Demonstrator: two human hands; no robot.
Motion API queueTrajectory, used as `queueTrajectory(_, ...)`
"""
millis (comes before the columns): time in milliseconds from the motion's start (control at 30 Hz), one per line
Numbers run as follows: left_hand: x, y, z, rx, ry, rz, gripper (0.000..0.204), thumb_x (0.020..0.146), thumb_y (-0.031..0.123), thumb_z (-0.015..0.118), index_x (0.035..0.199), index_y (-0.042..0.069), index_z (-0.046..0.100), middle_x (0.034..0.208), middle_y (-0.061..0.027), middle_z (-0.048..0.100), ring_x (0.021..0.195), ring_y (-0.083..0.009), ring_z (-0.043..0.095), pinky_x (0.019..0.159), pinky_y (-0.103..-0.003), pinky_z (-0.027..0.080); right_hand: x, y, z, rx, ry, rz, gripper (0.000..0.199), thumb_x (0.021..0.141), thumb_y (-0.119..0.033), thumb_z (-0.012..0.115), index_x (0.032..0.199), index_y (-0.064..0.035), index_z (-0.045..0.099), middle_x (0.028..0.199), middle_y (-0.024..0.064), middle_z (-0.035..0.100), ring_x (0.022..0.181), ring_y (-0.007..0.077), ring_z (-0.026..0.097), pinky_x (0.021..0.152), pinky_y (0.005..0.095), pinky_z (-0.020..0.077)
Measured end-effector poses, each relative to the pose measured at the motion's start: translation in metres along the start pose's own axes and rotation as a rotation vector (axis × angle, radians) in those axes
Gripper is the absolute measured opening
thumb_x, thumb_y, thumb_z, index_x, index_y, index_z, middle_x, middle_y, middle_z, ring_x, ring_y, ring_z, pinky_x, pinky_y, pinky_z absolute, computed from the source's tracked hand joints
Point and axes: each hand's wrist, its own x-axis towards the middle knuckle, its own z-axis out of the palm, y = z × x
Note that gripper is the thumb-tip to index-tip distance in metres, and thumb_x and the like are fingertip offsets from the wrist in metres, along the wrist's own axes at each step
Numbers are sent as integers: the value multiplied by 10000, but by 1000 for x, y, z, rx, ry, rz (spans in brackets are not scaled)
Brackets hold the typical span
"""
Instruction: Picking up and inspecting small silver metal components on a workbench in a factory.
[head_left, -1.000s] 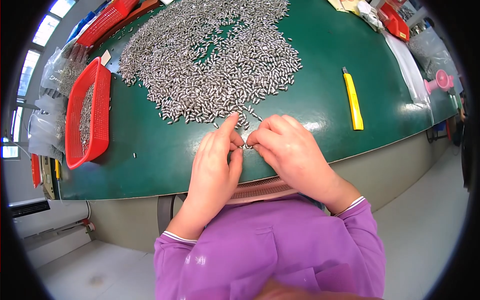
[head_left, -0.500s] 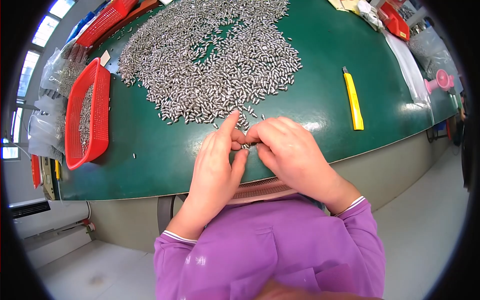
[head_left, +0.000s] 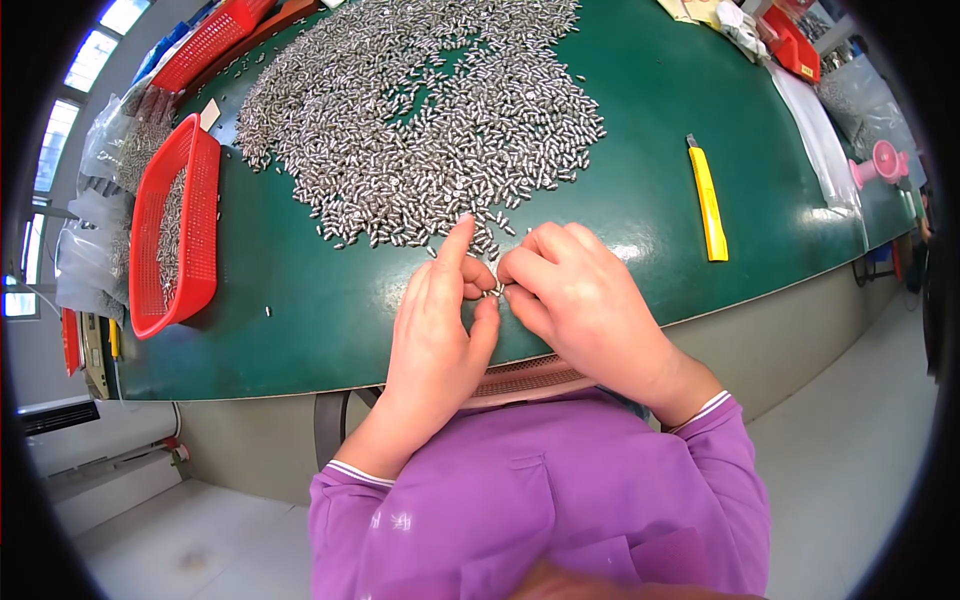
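Observation:
Close to the table's near edge, my left hand [head_left: 440, 300] and my right hand [head_left: 580, 290] meet at the fingertips. Between them are small silver metal parts [head_left: 494, 292], too small to make out in detail. The left thumb and curled fingers pinch at these parts while its index finger points out toward the pile. My right thumb and index finger close on the same spot from the other side. Just beyond my fingertips spreads a large pile of small silver metal parts [head_left: 440, 170], with a few stragglers at its near edge.
A red plastic basket [head_left: 205, 270] holding similar parts stands at the left. On the right lies a yellow utility knife [head_left: 708, 205] on the green tabletop [head_left: 640, 120]. Farther right are a white strip [head_left: 815, 130] and a pink plastic object [head_left: 882, 163]. Bags of parts [head_left: 95, 240] line the left side.
My right fingers have shifted slightly, drawing in closer to the left fingertips around the small parts. The left hand has barely moved; the pile looks the same.

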Motion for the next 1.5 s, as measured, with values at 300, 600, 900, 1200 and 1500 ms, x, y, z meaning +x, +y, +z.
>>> queueTrajectory(300,-1,0,-2,20,9,24,733,767,-129,637,1447,15,405,912,-71,591,841,-239,576,775,-375,487,-6,-4,4,-78,50,19,150,787,-36,675,837,-54,534,807,102,492,765,288,507,668,397,457)
queueTrajectory(600,-3,-1,-1,-8,1,28,742,760,-141,630,1449,10,402,928,-78,595,853,-245,574,775,-374,485,-8,-2,5,-53,31,-32,153,789,-35,675,836,-55,531,795,100,491,750,284,507,695,386,452)
queueTrajectory(900,-2,0,-2,-7,-21,6,761,779,-108,665,1476,36,395,963,-47,623,912,-180,572,804,-305,480,-6,2,-5,56,-11,-41,209,771,46,579,961,-42,576,862,107,574,800,328,568,691,421,470)
queueTrajectory(1200,-2,4,-7,-40,-27,-41,749,787,-112,665,1466,18,378,982,-101,624,910,-256,607,819,-378,511,-4,-4,1,252,61,111,252,802,51,610,1040,-28,587,917,128,603,850,350,610,725,446,498)
queueTrajectory(1500,-4,1,-10,-38,3,-21,699,819,-116,632,1460,17,387,959,-102,637,865,-250,624,765,-362,528,-10,-1,-3,110,29,61,184,823,-38,693,989,-27,612,886,125,611,825,338,619,706,432,513)
